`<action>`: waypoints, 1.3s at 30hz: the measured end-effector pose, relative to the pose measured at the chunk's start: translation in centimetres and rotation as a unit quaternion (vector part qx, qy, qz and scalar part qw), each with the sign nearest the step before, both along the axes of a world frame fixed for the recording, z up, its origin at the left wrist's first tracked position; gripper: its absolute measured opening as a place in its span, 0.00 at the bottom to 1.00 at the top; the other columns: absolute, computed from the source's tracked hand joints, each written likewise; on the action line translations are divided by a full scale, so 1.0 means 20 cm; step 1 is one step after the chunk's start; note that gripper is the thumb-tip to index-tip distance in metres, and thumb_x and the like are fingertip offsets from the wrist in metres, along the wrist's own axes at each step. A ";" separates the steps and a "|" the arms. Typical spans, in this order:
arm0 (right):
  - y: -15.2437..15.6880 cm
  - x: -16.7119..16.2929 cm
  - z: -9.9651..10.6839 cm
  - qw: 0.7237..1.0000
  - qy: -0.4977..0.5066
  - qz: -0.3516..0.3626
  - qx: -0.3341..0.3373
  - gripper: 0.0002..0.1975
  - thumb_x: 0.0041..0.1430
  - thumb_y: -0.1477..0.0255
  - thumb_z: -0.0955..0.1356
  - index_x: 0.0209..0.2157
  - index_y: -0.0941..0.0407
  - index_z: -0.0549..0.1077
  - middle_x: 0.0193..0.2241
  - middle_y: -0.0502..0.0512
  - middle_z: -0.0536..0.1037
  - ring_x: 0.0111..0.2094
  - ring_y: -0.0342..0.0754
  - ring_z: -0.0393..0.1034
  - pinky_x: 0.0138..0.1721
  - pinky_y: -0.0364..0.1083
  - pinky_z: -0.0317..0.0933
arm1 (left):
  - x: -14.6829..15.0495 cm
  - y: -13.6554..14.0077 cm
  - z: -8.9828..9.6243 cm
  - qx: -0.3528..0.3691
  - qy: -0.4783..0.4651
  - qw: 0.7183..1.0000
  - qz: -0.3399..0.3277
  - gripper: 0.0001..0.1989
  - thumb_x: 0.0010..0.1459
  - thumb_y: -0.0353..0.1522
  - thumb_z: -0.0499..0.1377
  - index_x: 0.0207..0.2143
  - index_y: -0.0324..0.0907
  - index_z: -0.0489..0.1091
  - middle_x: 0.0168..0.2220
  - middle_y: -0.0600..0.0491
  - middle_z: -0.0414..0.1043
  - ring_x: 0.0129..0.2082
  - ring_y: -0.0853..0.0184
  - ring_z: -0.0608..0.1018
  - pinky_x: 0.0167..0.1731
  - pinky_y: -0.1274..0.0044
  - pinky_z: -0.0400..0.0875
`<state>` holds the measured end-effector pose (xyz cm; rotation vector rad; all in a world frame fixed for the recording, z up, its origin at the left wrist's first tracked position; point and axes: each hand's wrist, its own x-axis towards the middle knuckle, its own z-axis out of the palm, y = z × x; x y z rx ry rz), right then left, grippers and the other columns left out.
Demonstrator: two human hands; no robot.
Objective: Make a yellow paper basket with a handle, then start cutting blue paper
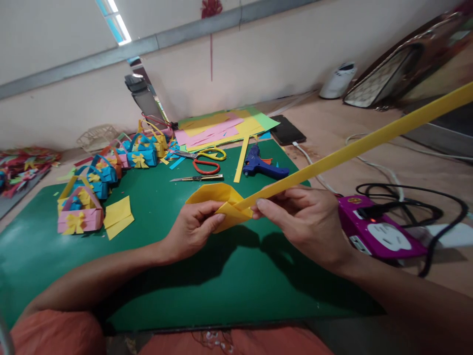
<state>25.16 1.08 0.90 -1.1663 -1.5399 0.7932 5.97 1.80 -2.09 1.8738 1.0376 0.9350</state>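
My left hand (195,224) pinches the side of a folded yellow paper piece (212,194), held above the green mat. Between the thumb and fingers of my right hand (305,212) is a long yellow paper strip (347,154). The strip's near end lies against the folded paper's right corner, and its other end runs up and out of view at the right. Whether the strip is fixed to the folded paper I cannot tell. Just beyond lie a pair of tweezers (199,178), scissors (207,166) with red and yellow handles, and a blue glue gun (264,165).
Several small paper baskets (83,219) with bows line the green mat's (144,291) left side, near yellow paper squares (118,217). Coloured sheets (221,129), a phone (288,130) and a bottle (146,98) stand behind. A purple power strip (384,236) with cables sits at right.
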 end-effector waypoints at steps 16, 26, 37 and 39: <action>0.00 0.00 -0.02 0.995 -0.084 0.007 0.049 0.02 0.50 0.73 0.68 0.27 0.56 0.74 0.26 0.50 0.77 0.28 0.45 0.73 0.31 0.42 0.69 | 0.03 0.00 0.02 -0.176 -0.116 0.977 0.015 0.10 0.53 0.34 0.58 0.32 0.34 0.73 0.26 0.53 0.72 0.24 0.74 0.70 0.25 0.84 0.65; 0.03 -0.01 -0.04 0.995 -0.096 0.009 0.029 0.05 0.52 0.72 0.66 0.28 0.56 0.74 0.28 0.50 0.78 0.29 0.45 0.73 0.32 0.44 0.69 | 0.07 0.00 0.02 -0.266 -0.149 0.952 0.012 0.13 0.50 0.38 0.61 0.32 0.36 0.71 0.28 0.53 0.72 0.25 0.73 0.72 0.26 0.82 0.66; 0.04 0.00 -0.02 0.994 -0.102 0.030 -0.004 0.06 0.50 0.75 0.67 0.24 0.56 0.76 0.23 0.48 0.78 0.24 0.43 0.73 0.23 0.39 0.66 | 0.09 0.03 0.03 -0.335 -0.145 0.931 -0.008 0.11 0.47 0.35 0.64 0.31 0.37 0.73 0.27 0.54 0.73 0.23 0.74 0.71 0.23 0.83 0.62; 0.04 0.00 -0.02 0.994 -0.107 0.027 -0.006 0.05 0.50 0.75 0.67 0.24 0.56 0.76 0.22 0.48 0.78 0.24 0.44 0.73 0.23 0.39 0.65 | 0.10 0.03 0.03 -0.339 -0.134 0.931 -0.009 0.13 0.47 0.37 0.63 0.30 0.36 0.73 0.26 0.54 0.72 0.22 0.74 0.70 0.22 0.83 0.61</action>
